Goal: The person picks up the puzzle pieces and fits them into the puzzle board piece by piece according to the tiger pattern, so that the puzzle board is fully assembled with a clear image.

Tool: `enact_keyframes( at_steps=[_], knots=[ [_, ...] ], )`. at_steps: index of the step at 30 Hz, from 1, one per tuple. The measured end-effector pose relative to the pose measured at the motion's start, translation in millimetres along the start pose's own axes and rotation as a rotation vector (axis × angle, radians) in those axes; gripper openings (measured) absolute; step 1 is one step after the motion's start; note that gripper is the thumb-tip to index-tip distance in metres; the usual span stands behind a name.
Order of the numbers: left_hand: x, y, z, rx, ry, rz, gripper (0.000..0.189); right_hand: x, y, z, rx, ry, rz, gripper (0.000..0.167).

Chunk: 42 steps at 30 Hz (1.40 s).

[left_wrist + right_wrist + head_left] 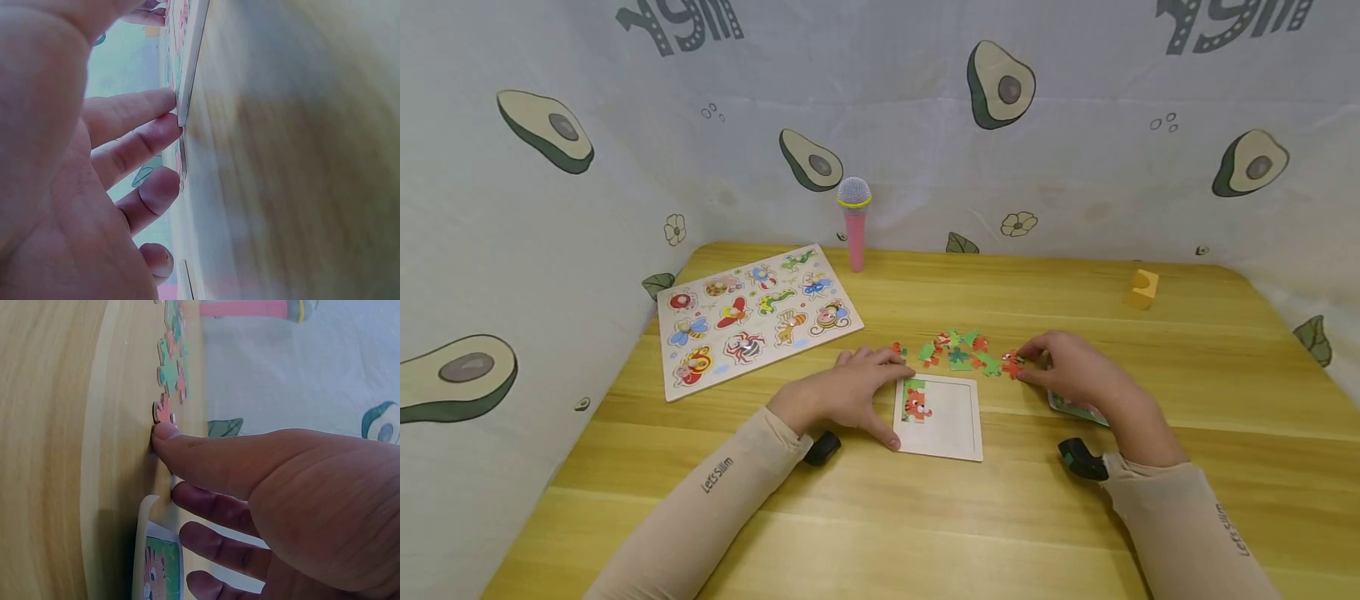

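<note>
A square puzzle tray (943, 429) lies on the table, with a few joined pieces (916, 402) showing a red tiger's face at its upper left. My left hand (853, 392) rests at the tray's left side, thumb by the lower corner and index finger by the upper one. In the left wrist view its fairly straight fingertips (159, 98) touch the tray's edge. With thumb and index finger, my right hand (1067, 364) pinches a red puzzle piece (1011, 364) at the tabletop. Several loose green and red pieces (958, 358) lie just beyond the tray.
At the back left lies a pegged insect board (760, 321), with a pink toy microphone (855, 229) standing behind it. A yellow block (1142, 289) sits at the back right. Partly under my right hand is a card-like picture tray (164, 565).
</note>
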<state>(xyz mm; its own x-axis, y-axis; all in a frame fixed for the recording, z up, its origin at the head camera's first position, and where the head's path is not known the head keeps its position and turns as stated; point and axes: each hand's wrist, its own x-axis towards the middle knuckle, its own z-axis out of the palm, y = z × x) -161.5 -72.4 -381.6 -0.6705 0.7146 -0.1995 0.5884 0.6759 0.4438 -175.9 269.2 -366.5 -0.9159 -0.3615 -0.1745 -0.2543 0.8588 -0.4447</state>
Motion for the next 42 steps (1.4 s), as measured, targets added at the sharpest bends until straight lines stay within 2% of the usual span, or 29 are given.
enact_keyframes(
  at_steps=[18,30,35,42],
  knots=[
    [-0.9,1.2,-0.9,-0.018,-0.015,-0.020,0.098,-3.3,-0.2,-2.9,0.034,0.002,-0.031,0.035],
    [-1.6,2.1,-2.0,-0.031,-0.008,-0.015,0.098,-7.8,-20.1,-9.1,0.007,0.001,-0.073,0.036],
    [-1.3,1.7,-1.6,-0.031,-0.008,-0.014,0.098,-9.5,-28.3,-8.0,0.027,-0.035,-0.083,0.038],
    [-0.5,1.7,-1.9,-0.026,-0.011,-0.014,0.098,-8.6,-41.4,-2.1,0.056,-0.061,-0.124,0.032]
  ],
)
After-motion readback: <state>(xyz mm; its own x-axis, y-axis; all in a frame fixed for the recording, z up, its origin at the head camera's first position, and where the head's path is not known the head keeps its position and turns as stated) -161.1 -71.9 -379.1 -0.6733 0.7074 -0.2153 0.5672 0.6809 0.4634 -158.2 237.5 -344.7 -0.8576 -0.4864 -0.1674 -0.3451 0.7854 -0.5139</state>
